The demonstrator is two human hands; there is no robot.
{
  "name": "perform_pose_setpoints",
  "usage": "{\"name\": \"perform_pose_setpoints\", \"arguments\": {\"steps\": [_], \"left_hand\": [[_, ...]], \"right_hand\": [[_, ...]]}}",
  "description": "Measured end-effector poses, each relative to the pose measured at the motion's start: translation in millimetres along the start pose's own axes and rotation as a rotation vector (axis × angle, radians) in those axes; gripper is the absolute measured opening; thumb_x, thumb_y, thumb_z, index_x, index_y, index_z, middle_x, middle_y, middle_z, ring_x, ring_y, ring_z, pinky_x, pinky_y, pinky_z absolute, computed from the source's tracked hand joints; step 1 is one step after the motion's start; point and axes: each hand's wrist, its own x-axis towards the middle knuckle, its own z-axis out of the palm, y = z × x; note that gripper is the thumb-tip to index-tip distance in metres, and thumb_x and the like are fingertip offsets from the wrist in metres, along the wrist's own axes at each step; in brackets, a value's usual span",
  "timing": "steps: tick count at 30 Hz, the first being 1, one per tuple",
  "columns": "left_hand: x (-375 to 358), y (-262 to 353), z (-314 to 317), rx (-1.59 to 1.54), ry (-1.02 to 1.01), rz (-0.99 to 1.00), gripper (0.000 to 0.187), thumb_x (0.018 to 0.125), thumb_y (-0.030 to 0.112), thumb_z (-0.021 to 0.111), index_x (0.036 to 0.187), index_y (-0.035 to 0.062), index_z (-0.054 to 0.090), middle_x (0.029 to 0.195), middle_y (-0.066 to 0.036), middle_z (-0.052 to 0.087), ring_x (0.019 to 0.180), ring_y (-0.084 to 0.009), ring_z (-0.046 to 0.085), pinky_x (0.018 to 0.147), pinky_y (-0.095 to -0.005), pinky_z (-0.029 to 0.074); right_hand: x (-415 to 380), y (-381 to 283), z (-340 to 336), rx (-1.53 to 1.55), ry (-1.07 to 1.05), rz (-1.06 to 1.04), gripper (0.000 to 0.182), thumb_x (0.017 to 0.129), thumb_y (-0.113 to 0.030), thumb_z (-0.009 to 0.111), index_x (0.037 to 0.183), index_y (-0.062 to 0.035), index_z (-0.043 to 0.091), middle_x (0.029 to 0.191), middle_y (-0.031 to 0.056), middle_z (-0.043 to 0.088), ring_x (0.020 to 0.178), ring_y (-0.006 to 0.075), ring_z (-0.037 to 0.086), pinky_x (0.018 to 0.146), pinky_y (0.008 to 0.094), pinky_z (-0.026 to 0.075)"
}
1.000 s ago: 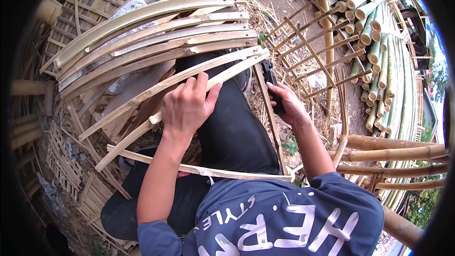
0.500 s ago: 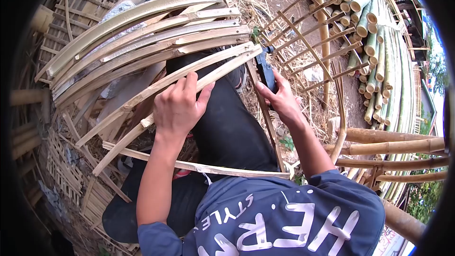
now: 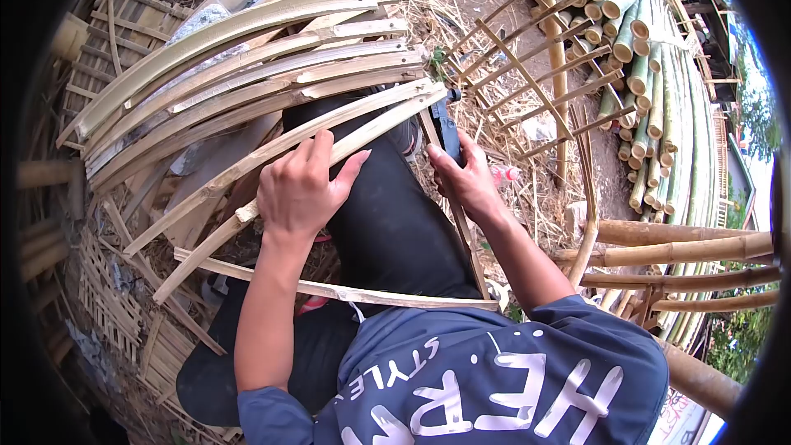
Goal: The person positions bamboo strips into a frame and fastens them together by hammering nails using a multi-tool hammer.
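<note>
My left hand (image 3: 301, 185) rests on a pale bamboo strip (image 3: 371, 133), its thumb lifted away and its fingertips by the strip above. In my right hand (image 3: 468, 175) is a dark tool (image 3: 446, 128), whose upper end meets the right ends of the two strips. What the tool is I cannot tell for certain. Beneath these strips a thin upright slat (image 3: 461, 227) runs down to a lower crosspiece (image 3: 329, 289) lying across my lap. Above my left hand several curved bamboo slats (image 3: 222, 58) lie side by side, with small dark holes or nail heads at their right ends.
A stack of cut bamboo poles (image 3: 659, 115) stands at the upper right. In front of it is a lattice of thin bamboo sticks (image 3: 519, 58). Thick bamboo rails (image 3: 684, 251) reach in from the right. Straw and split bamboo cover the ground.
The dark tool and my right hand have shifted slightly left and turned more upright. My left hand has moved a little left, its thumb more spread from the fingers.
</note>
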Motion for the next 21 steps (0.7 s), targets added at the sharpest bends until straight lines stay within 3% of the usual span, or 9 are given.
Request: {"name": "perform_pose_setpoints", "arguments": {"steps": [6, 12, 15, 16, 17, 21], "left_hand": [[-3.0, -4.3, 3.1, -0.035, 0.033, 0.025, 0.039, 0.084, 0.040, 0.079, 0.086, 0.0054, 0.061, 0.068, -0.012, 0.067, 0.058, -0.0313, 0.066, 0.051, -0.0392, 0.052], [-4.0, -1.1, 1.2, -0.014, 0.005, 0.005, 0.032, 0.088, 0.033, 0.075, 0.085, 0.0061, 0.058, 0.070, -0.011, 0.066, 0.060, -0.0319, 0.066, 0.052, -0.0404, 0.052], [-5.1, -4.4, 3.6, 0.020, 0.027, 0.030, 0.030, 0.091, 0.035, 0.071, 0.089, 0.0071, 0.061, 0.067, -0.009, 0.064, 0.058, -0.0282, 0.066, 0.049, -0.0382, 0.053], [-5.3, -4.7, 4.4, 0.029, 0.040, 0.046, 0.030, 0.092, 0.037, 0.069, 0.091, 0.0075, 0.062, 0.065, -0.007, 0.063, 0.056, -0.0264, 0.066, 0.047, -0.0370, 0.053], [-5.4, -4.2, 4.6, 0.042, 0.033, 0.045, 0.030, 0.092, 0.037, 0.069, 0.091, 0.0075, 0.062, 0.065, -0.007, 0.063, 0.056, -0.0261, 0.066, 0.047, -0.0369, 0.053], [-5.7, -3.5, 3.2, 0.061, 0.027, 0.045, 0.031, 0.092, 0.038, 0.069, 0.091, 0.0077, 0.062, 0.066, -0.007, 0.063, 0.056, -0.0252, 0.067, 0.047, -0.0365, 0.053]], "right_hand": [[-0.3, 12.7, -0.8, 0.085, 0.018, 0.037, 0.043, 0.090, -0.030, 0.076, 0.115, -0.0042, 0.051, 0.066, -0.0057, 0.049, 0.052, 0.0038, 0.044, 0.046, 0.0231, 0.033], [1.3, 2.9, -2.3, -0.033, -0.006, 0.029, 0.047, 0.090, -0.035, 0.075, 0.117, -0.0020, 0.056, 0.073, -0.0051, 0.052, 0.060, 0.0030, 0.046, 0.052, 0.0226, 0.037], [5.3, 1.8, -10.7, 0.046, -0.013, 0.023, 0.040, 0.099, -0.039, 0.064, 0.120, -0.0051, 0.057, 0.078, -0.0047, 0.051, 0.062, 0.0022, 0.043, 0.054, 0.0210, 0.036], [8.6, 2.0, -20.6, 0.308, -0.156, 0.122, 0.046, 0.100, -0.045, 0.058, 0.129, -0.0088, 0.053, 0.080, -0.0043, 0.051, 0.059, 0.0040, 0.044, 0.050, 0.0200, 0.036], [4.7, 0.2, -28.5, 0.490, -0.155, 0.261, 0.043, 0.102, -0.043, 0.056, 0.129, -0.0087, 0.053, 0.077, -0.0054, 0.049, 0.058, 0.0034, 0.042, 0.048, 0.0199, 0.034], [11.7, 4.1, -47.2, 0.401, -0.109, 0.290, 0.029, 0.100, -0.035, 0.061, 0.113, -0.0096, 0.055, 0.074, -0.0059, 0.048, 0.059, 0.0030, 0.043, 0.047, 0.0175, 0.032]]}}
